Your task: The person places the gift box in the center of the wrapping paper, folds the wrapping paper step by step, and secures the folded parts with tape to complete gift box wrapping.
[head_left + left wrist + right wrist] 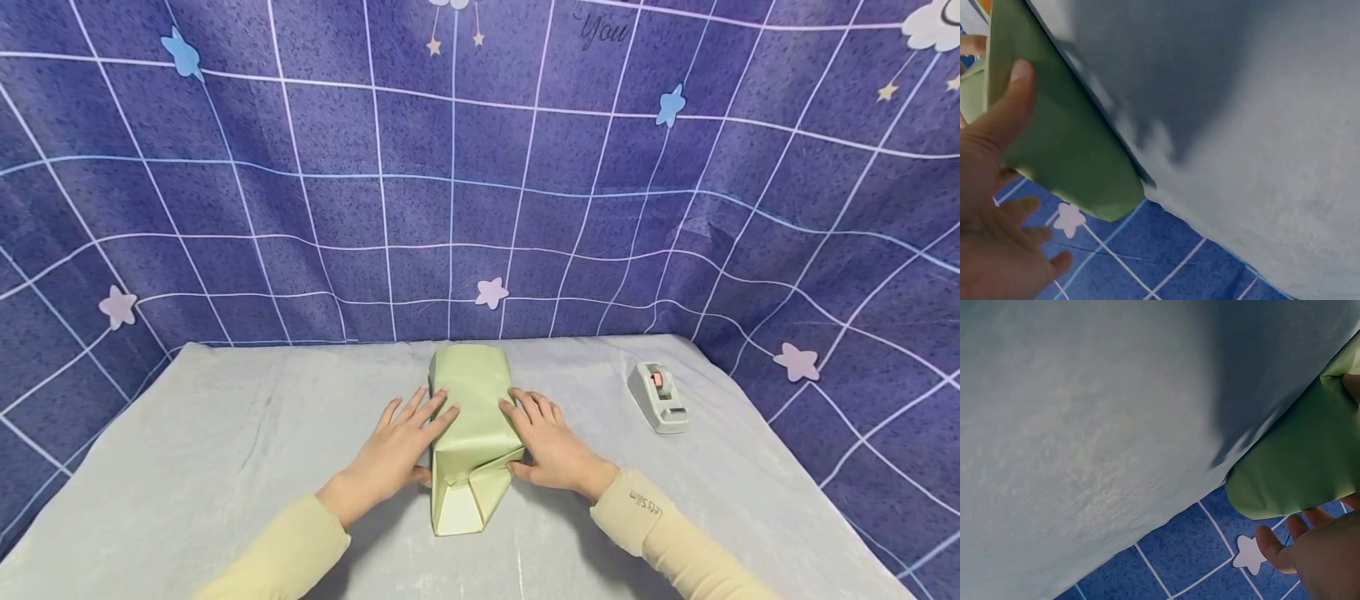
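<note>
A long, boxy parcel wrapped in smooth pale green paper [472,400] lies on the light grey cloth-covered table [225,433], near the middle of its width, with its far end close to the back edge. At the near end the paper is creased and folded inward at the sides, and a pale, four-sided flap [460,512] points toward the person.

The left hand [393,446] rests along the parcel's left side, fingers spread and extended over the top edge; in the left wrist view its thumb lies against the green side. The right hand [551,446] mirrors it on the right — fingers spread over the top edge, thumb beside the folded paper at the near end. Whether that thumb presses the fold is hard to tell.

Both arms wear cream-yellow sleeves [277,554], the right one marked with dark lettering. To the right of the parcel, well apart from it, stands a pale grey plastic tape dispenser [660,406] with an orange-pink core.

Behind the table hangs a blue-violet fabric backdrop [420,208] — crossed by pale grid lines and dotted with lilac and blue stars.
</note>
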Available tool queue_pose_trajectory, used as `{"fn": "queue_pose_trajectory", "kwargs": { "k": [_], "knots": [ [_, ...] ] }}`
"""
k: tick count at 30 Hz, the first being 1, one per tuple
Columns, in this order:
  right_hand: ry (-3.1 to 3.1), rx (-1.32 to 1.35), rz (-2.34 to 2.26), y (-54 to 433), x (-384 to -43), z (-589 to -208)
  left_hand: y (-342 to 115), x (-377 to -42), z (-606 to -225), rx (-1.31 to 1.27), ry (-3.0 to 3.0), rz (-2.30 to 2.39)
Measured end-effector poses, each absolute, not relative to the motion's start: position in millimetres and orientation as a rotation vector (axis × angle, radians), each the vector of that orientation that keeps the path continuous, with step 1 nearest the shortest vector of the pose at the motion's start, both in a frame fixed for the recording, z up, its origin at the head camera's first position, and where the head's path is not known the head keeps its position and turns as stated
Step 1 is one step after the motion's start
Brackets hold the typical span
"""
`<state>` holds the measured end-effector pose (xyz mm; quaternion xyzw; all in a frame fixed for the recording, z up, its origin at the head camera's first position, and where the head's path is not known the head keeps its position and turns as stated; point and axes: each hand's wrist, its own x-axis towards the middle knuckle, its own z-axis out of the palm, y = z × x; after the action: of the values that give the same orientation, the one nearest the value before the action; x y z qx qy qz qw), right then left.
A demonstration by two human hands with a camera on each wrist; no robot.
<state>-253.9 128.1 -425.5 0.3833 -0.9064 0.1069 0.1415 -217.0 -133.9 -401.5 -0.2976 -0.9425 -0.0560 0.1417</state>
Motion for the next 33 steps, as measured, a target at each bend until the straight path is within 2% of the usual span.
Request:
{"fn": "queue_pose_trajectory", "kwargs": {
  "k": [16, 33],
  "knots": [
    [-2.63, 1.104, 0.324, 128, -254, -425, -141, -240, -402, -1.109, -2.621, -0.226],
    [-2.646, 1.098, 0.327, 127, -253, -426, -133, -237, -415, -1.014, -2.572, -0.143]
  ]
}}
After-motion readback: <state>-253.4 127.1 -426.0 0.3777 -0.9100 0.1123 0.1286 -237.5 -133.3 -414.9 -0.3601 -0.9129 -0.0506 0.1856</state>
